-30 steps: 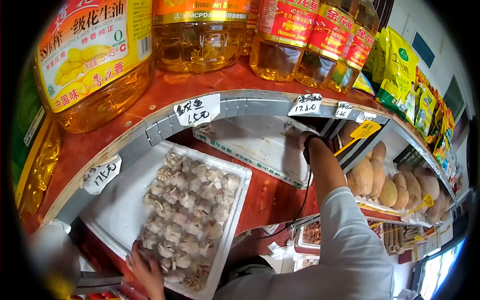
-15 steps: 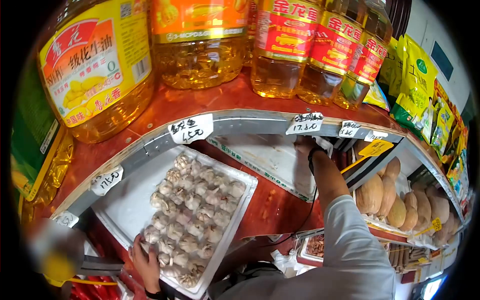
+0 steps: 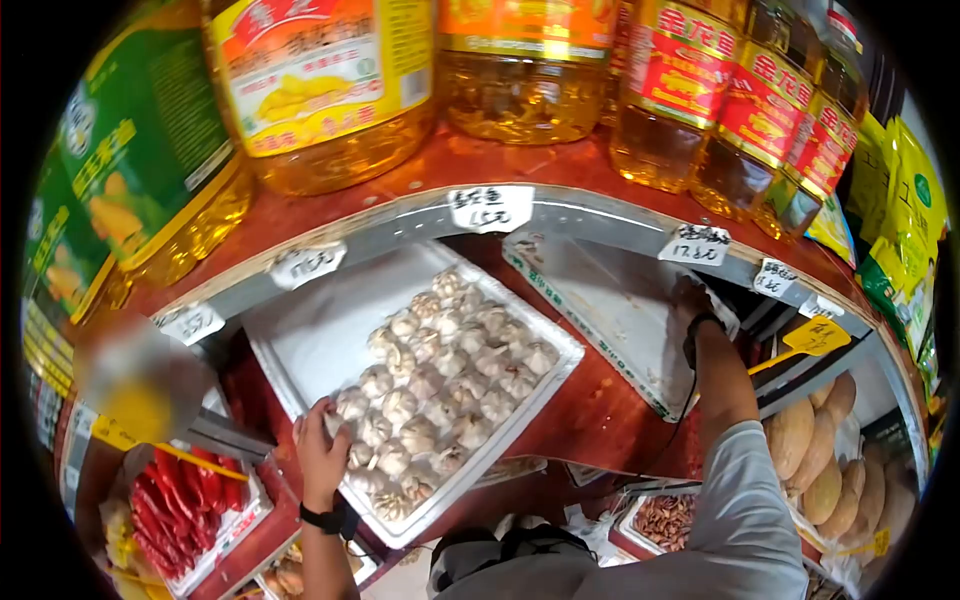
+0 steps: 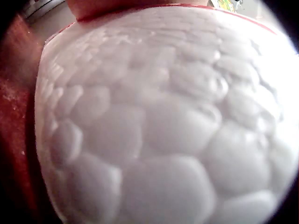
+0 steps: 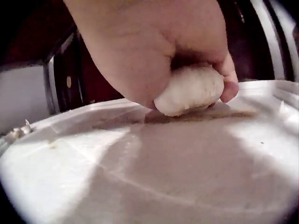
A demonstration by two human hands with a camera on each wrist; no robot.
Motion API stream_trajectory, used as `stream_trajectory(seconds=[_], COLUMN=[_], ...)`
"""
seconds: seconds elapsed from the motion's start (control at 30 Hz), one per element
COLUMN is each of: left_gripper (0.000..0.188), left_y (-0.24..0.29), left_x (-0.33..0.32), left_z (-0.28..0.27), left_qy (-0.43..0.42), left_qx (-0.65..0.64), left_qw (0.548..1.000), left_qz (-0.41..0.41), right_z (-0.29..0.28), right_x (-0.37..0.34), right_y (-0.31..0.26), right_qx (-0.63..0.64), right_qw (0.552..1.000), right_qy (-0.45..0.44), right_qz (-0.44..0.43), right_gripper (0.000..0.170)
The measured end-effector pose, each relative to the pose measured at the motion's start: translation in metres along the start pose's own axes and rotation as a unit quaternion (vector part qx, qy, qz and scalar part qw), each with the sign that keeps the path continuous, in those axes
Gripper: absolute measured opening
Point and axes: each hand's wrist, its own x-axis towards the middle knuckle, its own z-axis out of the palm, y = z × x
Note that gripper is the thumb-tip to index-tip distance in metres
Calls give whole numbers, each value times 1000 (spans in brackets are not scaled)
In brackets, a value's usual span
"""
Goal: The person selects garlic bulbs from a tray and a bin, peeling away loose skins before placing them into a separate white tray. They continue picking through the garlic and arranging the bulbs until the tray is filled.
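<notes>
A white foam tray (image 3: 320, 320) stands tilted in the head view, with rows of garlic bulbs (image 3: 425, 385) over its right side. My left hand (image 3: 325, 460) grips its left rim, fingers over the edge beside the bulbs. The left wrist view is filled by pebbled white foam (image 4: 163, 126), with part of my left hand (image 4: 112, 8) above it. In a second, nearly bare foam tray (image 3: 620, 310), my right hand (image 3: 692, 305) reaches to the far right end. The right wrist view has my right hand (image 5: 159, 51) pinching a whitish bulb (image 5: 194, 88) low over the tray floor.
Oil bottles (image 3: 520, 90) line the red shelf above both trays, whose metal edge carries price labels (image 3: 490, 208). Red peppers (image 3: 180, 510) lie at lower left. Squashes (image 3: 820, 480) and a yellow price tag (image 3: 820, 337) are at the right.
The head view has swung left, so trays and bottles appear farther right and the peppers show more. My left hand stays at the garlic tray's rim, my right hand in the second tray.
</notes>
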Motion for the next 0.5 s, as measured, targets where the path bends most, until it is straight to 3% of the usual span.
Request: stream_trajectory(seconds=[0.03, 0.1, 0.13, 0.23, 0.3, 0.37, 0.43, 0.5], left_gripper=[46, 46, 46, 45, 45, 46, 46, 49], left_y=[1, 0, -4, 2, -1, -1, -6, -6], left_x=[1, 0, 1, 1, 0, 0, -1, -1], left_z=[-1, -1, -1, -3, -2, -4, 1, -2], left_qy=[-1, 4, -8, 5, 12, 2, 15, -7], left_qx=[1, 3, 1, 1, -10, -18, -24, -30], left_qw=[1000, 1000, 1000, 1000, 1000, 1000, 1000, 999], left_qz=[5, -4, -11, 5, 9, -4, 3, -7], right_z=[11, 9, 0, -22, -46, -29, -58, -37], right_x=[12, 7, 7, -32, -92, -123, -220, -251], right_y=[6, -8, -11, -70, -140, -185, -261, -314], right_qx=[-1, 35, -5, 9, 47, 108, 43, 15], right_qw=[1000, 990, 984, 959, 931, 816, 758, 700], right_qy=[0, 60, 60, 80, 35, -39, -53, -117], right_qz=[-8, -126, -168, -272, -359, -566, -648, -704], right_gripper=[51, 46, 40, 40, 39, 35, 31, 32])
